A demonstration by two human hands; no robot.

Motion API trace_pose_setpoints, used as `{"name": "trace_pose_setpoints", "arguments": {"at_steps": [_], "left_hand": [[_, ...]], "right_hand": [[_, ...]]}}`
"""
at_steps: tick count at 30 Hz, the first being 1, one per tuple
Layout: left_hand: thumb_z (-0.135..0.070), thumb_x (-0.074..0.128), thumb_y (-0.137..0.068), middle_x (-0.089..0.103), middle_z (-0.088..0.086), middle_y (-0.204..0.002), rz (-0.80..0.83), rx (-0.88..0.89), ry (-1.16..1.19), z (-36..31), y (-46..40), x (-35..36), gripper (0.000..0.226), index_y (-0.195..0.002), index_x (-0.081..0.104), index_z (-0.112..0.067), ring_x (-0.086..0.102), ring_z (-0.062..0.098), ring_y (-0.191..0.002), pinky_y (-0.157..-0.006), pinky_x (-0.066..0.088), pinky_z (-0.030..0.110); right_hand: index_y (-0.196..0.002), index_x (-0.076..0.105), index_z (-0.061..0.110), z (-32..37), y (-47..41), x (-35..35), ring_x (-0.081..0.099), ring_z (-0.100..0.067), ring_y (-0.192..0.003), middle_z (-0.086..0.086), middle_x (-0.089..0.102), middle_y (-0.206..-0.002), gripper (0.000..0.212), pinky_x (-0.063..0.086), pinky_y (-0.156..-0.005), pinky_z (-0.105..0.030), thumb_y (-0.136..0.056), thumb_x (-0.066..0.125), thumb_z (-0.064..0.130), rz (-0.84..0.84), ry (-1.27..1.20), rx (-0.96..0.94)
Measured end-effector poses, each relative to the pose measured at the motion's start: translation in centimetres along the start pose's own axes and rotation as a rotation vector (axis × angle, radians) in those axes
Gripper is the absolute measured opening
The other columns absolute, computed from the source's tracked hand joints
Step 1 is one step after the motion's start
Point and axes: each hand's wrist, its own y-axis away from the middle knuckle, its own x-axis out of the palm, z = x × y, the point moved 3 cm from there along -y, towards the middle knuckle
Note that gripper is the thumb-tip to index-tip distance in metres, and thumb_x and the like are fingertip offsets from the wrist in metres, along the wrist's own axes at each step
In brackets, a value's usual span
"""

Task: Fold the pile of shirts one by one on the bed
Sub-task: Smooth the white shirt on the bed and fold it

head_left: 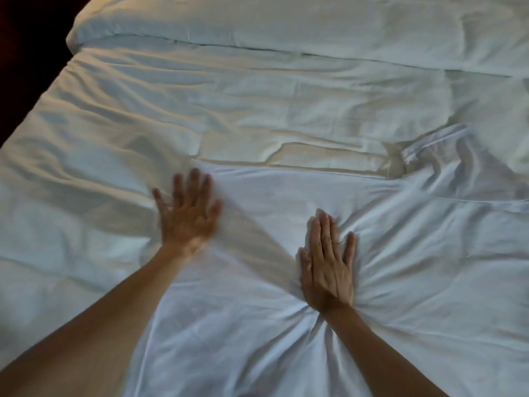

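Note:
A white shirt (286, 202) lies spread on the white bed (86, 138), reaching from the middle to the lower right. One sleeve with a stitched cuff (429, 144) sticks out at the upper right. My left hand (187, 213) lies flat with fingers apart at the shirt's left edge; it is blurred. My right hand (329, 265) presses flat on the middle of the shirt, fingers together, and creases radiate from under the wrist. Neither hand holds any cloth.
White pillows (257, 21) lie across the head of the bed at the top. The bed's left edge (37, 90) borders a dark floor. The duvet is wrinkled all over.

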Motion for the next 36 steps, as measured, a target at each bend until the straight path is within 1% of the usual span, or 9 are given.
{"name": "trace_pose_setpoints", "arguments": {"at_steps": [3, 8, 11, 15, 20, 26, 28, 33, 36], "left_hand": [[-0.047, 0.02, -0.1, 0.015, 0.011, -0.165, -0.087, -0.097, 0.095, -3.7, 1.2, -2.0, 0.066, -0.156, 0.026, -0.013, 0.01, 0.032, -0.152, -0.116, -0.001, 0.064], [-0.045, 0.025, -0.103, 0.016, 0.003, -0.166, 0.032, 0.559, 0.216, -15.5, 10.1, -2.6, 0.059, -0.157, 0.024, -0.02, 0.015, 0.022, -0.152, -0.116, 0.022, 0.059], [-0.05, 0.022, -0.102, 0.017, 0.003, -0.165, 0.017, 0.326, 0.092, -11.9, 9.7, -1.1, 0.062, -0.156, 0.027, -0.021, 0.017, 0.023, -0.152, -0.117, 0.016, 0.062], [-0.044, 0.026, -0.101, 0.017, 0.014, -0.164, -0.052, -0.156, 0.169, -10.3, 10.9, -2.1, 0.066, -0.155, 0.027, -0.006, 0.013, 0.033, -0.152, -0.117, 0.001, 0.061], [-0.042, 0.032, -0.1, 0.021, 0.008, -0.163, 0.074, 0.507, 0.28, -23.9, 21.4, -3.8, 0.061, -0.154, 0.032, -0.012, 0.023, 0.026, -0.15, -0.12, 0.012, 0.057], [-0.043, 0.025, -0.103, 0.014, 0.01, -0.165, 0.111, 0.116, 0.04, -11.7, 22.8, -2.6, 0.063, -0.157, 0.023, -0.012, 0.013, 0.031, -0.152, -0.117, 0.009, 0.064], [-0.041, 0.028, -0.101, 0.015, 0.015, -0.164, 0.086, -0.08, 0.152, -11.3, 23.7, -4.0, 0.066, -0.156, 0.021, -0.005, 0.012, 0.036, -0.151, -0.115, 0.007, 0.069], [-0.044, 0.035, -0.099, 0.017, 0.007, -0.165, 0.182, 0.546, 0.313, -25.2, 33.8, -6.5, 0.062, -0.156, 0.029, -0.017, 0.017, 0.025, -0.152, -0.116, 0.019, 0.063], [-0.05, 0.034, -0.099, 0.015, 0.004, -0.165, 0.236, 0.446, 0.21, -21.8, 34.9, -4.7, 0.063, -0.156, 0.029, -0.022, 0.013, 0.024, -0.153, -0.119, 0.014, 0.058]], "right_hand": [[-0.158, 0.014, 0.011, -0.3, 0.0, 0.0, 0.003, -0.018, -0.153, -0.003, 0.004, -0.166, 0.064, -0.001, -0.121, -0.055, -0.101, 0.021, 0.04, 0.014, -0.014, 0.013], [-0.158, 0.014, 0.016, -1.4, 0.5, -2.1, -0.001, -0.015, -0.153, -0.001, 0.005, -0.166, 0.06, 0.0, -0.12, -0.053, -0.102, 0.022, 0.038, 0.065, -0.168, -0.077], [-0.158, 0.015, 0.02, -7.2, 3.1, -3.9, 0.002, -0.016, -0.153, 0.0, 0.008, -0.166, 0.061, 0.001, -0.12, -0.057, -0.101, 0.025, 0.04, 0.05, 0.052, -0.047], [-0.158, 0.014, 0.012, -16.3, 7.6, -6.9, 0.001, -0.021, -0.153, -0.005, 0.007, -0.166, 0.07, -0.004, -0.116, -0.065, -0.097, 0.014, 0.048, -0.017, 0.172, 0.436], [-0.157, 0.018, 0.015, -8.5, 15.4, -6.1, 0.004, -0.019, -0.153, -0.002, 0.008, -0.166, 0.061, 0.0, -0.119, -0.06, -0.102, 0.026, 0.039, 0.108, 0.058, -0.079], [-0.158, 0.015, 0.015, -20.8, 22.8, -9.1, -0.003, -0.016, -0.153, 0.0, 0.005, -0.166, 0.066, -0.001, -0.116, -0.067, -0.1, 0.02, 0.046, 0.103, 0.153, 0.498], [-0.158, 0.015, 0.013, -18.6, 24.0, -9.3, -0.001, -0.019, -0.153, -0.003, 0.005, -0.166, 0.068, -0.003, -0.116, -0.066, -0.1, 0.018, 0.047, 0.083, 0.101, 0.491], [-0.157, 0.02, 0.019, -9.3, 28.0, -7.4, 0.005, -0.018, -0.153, 0.001, 0.01, -0.166, 0.062, -0.001, -0.119, -0.058, -0.101, 0.024, 0.045, 0.2, -0.02, 0.129], [-0.158, 0.009, 0.027, -15.1, 31.2, -8.8, -0.005, -0.012, -0.152, 0.006, 0.002, -0.166, 0.064, -0.004, -0.119, -0.058, -0.099, 0.02, 0.049, 0.24, 0.028, 0.319]]}}
